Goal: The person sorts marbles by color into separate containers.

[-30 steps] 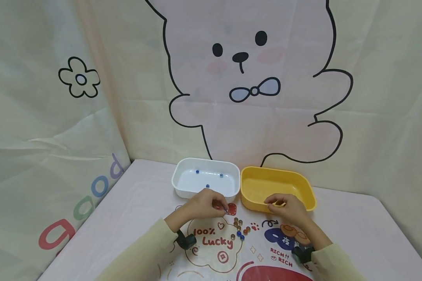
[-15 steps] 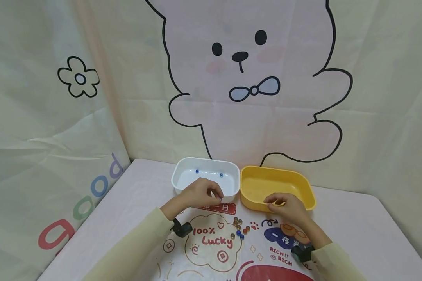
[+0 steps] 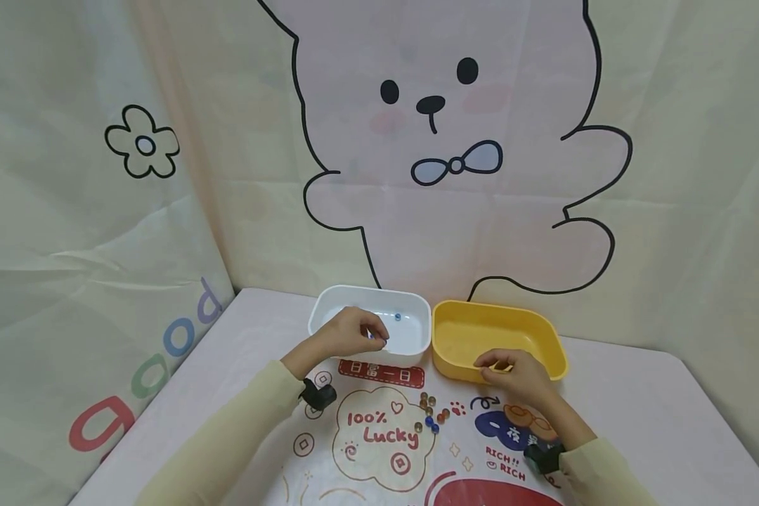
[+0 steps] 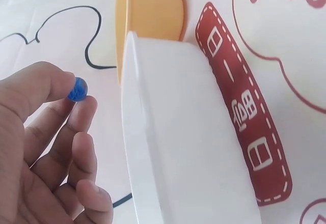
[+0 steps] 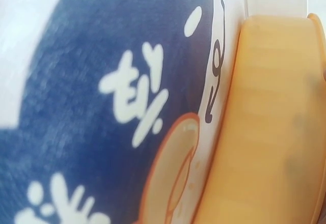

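Over the front part of the white bin (image 3: 411, 334), my left hand (image 3: 344, 333) pinches a blue marble (image 4: 78, 89) between thumb and index finger. A blue marble (image 3: 398, 317) lies on the bin floor; the hand covers part of the inside. My right hand (image 3: 517, 374) rests at the front rim of the yellow bin (image 3: 468, 323), fingers loosely bent, with nothing seen between them. The right wrist view shows mainly that bin's outer wall. On the printed cloth in front lie several amber-brown marbles (image 3: 424, 397) and two blue marbles (image 3: 429, 422).
The two bins stand side by side near the back of the table (image 3: 645, 407), before a hanging cloth (image 3: 683, 267) with a bear drawing. A wrist camera (image 3: 319, 395) sits on the left wrist, another camera (image 3: 544, 458) on the right.
My left hand has moved up and left with the blue marble, from in front of the white bin to above it. The right hand has stayed in place.
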### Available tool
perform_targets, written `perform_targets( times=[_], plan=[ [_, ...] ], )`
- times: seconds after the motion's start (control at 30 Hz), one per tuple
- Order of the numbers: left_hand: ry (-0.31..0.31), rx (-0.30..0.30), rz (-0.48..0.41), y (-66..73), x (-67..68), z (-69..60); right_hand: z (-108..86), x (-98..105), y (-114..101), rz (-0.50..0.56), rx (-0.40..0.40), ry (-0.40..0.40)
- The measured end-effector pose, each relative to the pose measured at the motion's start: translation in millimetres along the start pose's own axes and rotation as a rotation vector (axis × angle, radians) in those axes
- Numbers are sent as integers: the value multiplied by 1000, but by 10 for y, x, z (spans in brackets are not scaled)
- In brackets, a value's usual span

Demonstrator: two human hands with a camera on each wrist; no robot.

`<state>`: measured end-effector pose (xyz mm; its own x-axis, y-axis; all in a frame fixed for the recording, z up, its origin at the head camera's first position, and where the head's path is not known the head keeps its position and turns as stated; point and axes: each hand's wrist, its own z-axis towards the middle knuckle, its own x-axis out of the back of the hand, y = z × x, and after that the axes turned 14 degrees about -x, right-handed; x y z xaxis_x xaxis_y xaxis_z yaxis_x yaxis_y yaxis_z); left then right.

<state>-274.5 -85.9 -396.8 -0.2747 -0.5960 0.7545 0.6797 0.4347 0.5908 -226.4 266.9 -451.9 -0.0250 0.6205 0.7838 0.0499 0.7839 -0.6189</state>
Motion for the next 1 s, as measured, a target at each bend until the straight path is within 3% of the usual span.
perform_targets(
  times=[0.6, 1.0],
  plan=[
    [71, 140, -3, -495, 78, 33, 10, 0, 18, 4, 16, 2],
    [60, 219, -13, -661, 33, 89, -3, -4, -1, 11, 10, 5]
  ],
)
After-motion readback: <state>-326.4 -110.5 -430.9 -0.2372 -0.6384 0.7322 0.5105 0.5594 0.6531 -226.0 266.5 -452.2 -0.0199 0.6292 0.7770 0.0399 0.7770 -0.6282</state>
